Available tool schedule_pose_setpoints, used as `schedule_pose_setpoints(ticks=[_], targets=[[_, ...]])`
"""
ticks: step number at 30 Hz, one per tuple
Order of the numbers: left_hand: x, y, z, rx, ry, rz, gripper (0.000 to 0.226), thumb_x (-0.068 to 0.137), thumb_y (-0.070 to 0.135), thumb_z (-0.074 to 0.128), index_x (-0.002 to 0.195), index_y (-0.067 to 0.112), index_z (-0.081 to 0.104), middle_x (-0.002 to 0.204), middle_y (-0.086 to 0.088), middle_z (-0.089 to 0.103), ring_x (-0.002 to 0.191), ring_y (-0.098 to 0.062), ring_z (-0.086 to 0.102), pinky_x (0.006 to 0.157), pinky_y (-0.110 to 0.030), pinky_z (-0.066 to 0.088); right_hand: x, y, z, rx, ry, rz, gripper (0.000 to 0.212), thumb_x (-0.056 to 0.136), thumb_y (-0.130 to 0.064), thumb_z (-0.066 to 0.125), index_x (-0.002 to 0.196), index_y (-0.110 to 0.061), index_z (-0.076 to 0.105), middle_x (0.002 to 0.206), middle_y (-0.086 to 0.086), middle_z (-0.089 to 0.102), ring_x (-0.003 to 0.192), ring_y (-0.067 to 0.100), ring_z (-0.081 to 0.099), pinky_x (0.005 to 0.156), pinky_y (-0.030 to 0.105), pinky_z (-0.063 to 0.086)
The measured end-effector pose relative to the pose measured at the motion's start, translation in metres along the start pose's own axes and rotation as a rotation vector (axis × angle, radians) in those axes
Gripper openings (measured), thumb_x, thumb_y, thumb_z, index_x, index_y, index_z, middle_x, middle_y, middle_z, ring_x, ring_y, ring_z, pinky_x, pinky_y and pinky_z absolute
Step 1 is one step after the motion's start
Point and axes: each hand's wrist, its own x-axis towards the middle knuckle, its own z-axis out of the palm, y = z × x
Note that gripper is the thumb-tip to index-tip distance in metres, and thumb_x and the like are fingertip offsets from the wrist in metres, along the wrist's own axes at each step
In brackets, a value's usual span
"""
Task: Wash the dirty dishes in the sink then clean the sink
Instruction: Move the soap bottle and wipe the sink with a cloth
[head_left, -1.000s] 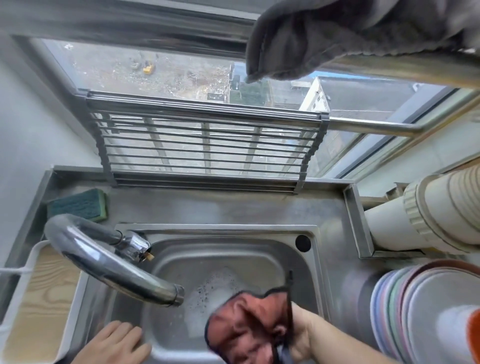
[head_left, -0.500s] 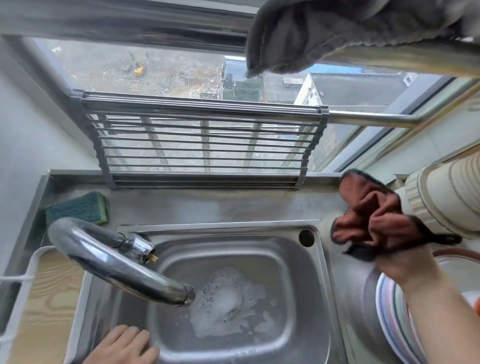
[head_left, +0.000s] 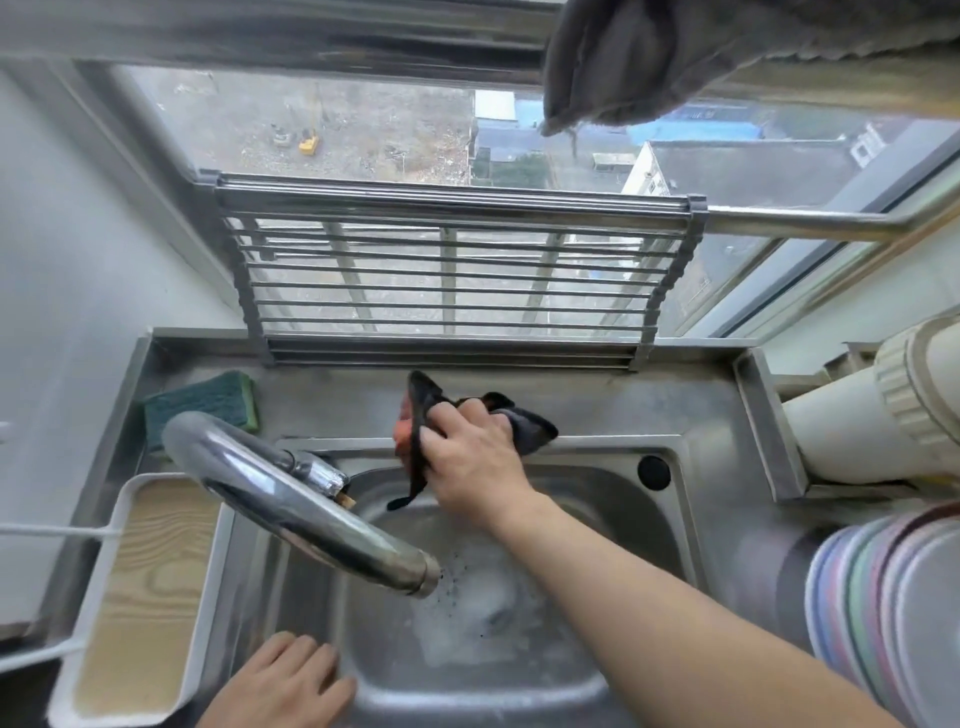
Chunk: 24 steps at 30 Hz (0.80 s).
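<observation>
Two hands in view. Right hand (head_left: 470, 454) presses a bunched cloth (head_left: 524, 427) onto the sink's (head_left: 670, 514) back rim, fingers curled over it; one cloth tail hangs into the basin. Left hand (head_left: 283, 686) lies flat on the front-left rim, fingers relaxed, holding nothing. One faucet (head_left: 291, 499) arcs over the basin's left half, spout above the suds (head_left: 478, 603) at the bottom. One sponge (head_left: 202, 402) on the back-left ledge, apart from the cloth. One rack (head_left: 457, 275) leans against the window behind the ledge. One tray (head_left: 119, 613) abuts the sink's left edge. One plate stack (head_left: 883, 613) stands on edge right of the sink; exact plate count unclear. Basin's right half is unoccupied.
</observation>
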Motion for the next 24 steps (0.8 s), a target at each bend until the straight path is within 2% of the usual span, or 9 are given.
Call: schedule_pose_setpoints(ticks=[3,6,9,12,14,16,19,22,24], targets=[[-0.001,-0.001,0.002,-0.003,-0.02,0.006,0.017,0.076,0.009,0.049,0.072,0.025,0.054,0.066,-0.002,0.047,0.05,-0.022,0.047,0.067,-0.039,0.029,0.014,-0.043,0.023,0.036,-0.002,-0.219,0.028,0.09,-0.036,0.066,0.116,-0.027,0.069,0.131,-0.004,0.05,0.113,0.03,0.043,0.085,0.044,0.04],[0.0,-0.002,0.0,-0.071,-0.083,-0.003,0.005,0.074,0.024,0.059,0.072,0.026,0.054,0.067,-0.002,0.048,0.053,-0.023,0.048,0.068,-0.039,0.031,0.011,-0.044,0.033,-0.037,0.171,-0.347,0.026,0.095,-0.022,0.053,0.11,-0.015,0.072,0.117,0.001,0.061,0.102,0.028,0.053,0.077,0.043,0.048],[0.0,-0.001,-0.006,-0.178,-0.215,-0.021,0.028,0.06,0.048,0.07,0.068,0.025,0.056,0.069,-0.003,0.047,0.058,-0.025,0.05,0.069,-0.041,0.033,0.0,-0.009,0.025,-0.152,0.294,-0.503,0.022,0.096,-0.018,0.055,0.107,-0.018,0.074,0.106,0.004,0.068,0.087,0.027,0.059,0.067,0.04,0.045],[0.003,0.002,-0.02,-0.228,-0.27,-0.034,0.034,0.056,0.052,0.07,0.069,0.024,0.056,0.072,-0.004,0.049,0.065,-0.028,0.052,0.073,-0.043,0.034,-0.029,0.042,0.001,-0.278,0.272,-0.471,0.012,0.086,-0.016,0.067,0.093,-0.023,0.072,0.099,0.004,0.068,0.08,0.028,0.06,0.063,0.04,0.045],[0.004,0.003,-0.026,-0.261,-0.305,-0.038,0.033,0.059,0.052,0.07,0.07,0.024,0.057,0.075,-0.005,0.051,0.066,-0.03,0.054,0.073,-0.044,0.035,-0.062,0.073,-0.014,-0.397,0.113,-0.407,0.008,0.075,-0.017,0.074,0.077,-0.022,0.069,0.092,0.004,0.066,0.079,0.028,0.062,0.061,0.038,0.044],[0.006,0.003,-0.032,-0.27,-0.355,-0.068,0.032,0.061,0.053,0.069,0.07,0.024,0.058,0.076,-0.005,0.053,0.068,-0.03,0.055,0.074,-0.045,0.036,-0.094,0.094,-0.026,-0.56,-0.152,-0.293,0.004,0.073,-0.021,0.077,0.073,-0.021,0.073,0.091,0.0,0.067,0.088,0.027,0.064,0.067,0.038,0.045],[0.01,0.004,-0.042,-0.276,-0.398,-0.103,0.029,0.067,0.053,0.068,0.073,0.025,0.061,0.078,-0.005,0.055,0.071,-0.032,0.055,0.076,-0.046,0.042,-0.122,0.107,-0.021,-0.657,-0.705,-0.091,0.024,0.092,-0.021,0.06,0.106,-0.021,0.08,0.111,0.001,0.073,0.12,0.031,0.053,0.092,0.041,0.036],[0.008,0.006,-0.044,-0.266,-0.418,-0.123,0.027,0.071,0.051,0.066,0.076,0.025,0.062,0.081,-0.006,0.056,0.073,-0.032,0.055,0.076,-0.046,0.045,-0.126,0.097,-0.001,-0.634,-0.941,0.06,0.036,0.095,-0.025,0.049,0.12,-0.022,0.075,0.123,0.003,0.071,0.12,0.032,0.053,0.097,0.041,0.037],[0.007,0.007,-0.044,-0.253,-0.428,-0.125,0.027,0.073,0.051,0.065,0.077,0.025,0.063,0.082,-0.005,0.057,0.075,-0.032,0.055,0.078,-0.046,0.046,-0.132,0.085,0.019,-0.582,-1.142,0.19,0.046,0.091,-0.031,0.046,0.129,-0.02,0.07,0.137,0.008,0.066,0.129,0.035,0.054,0.108,0.053,0.037]])
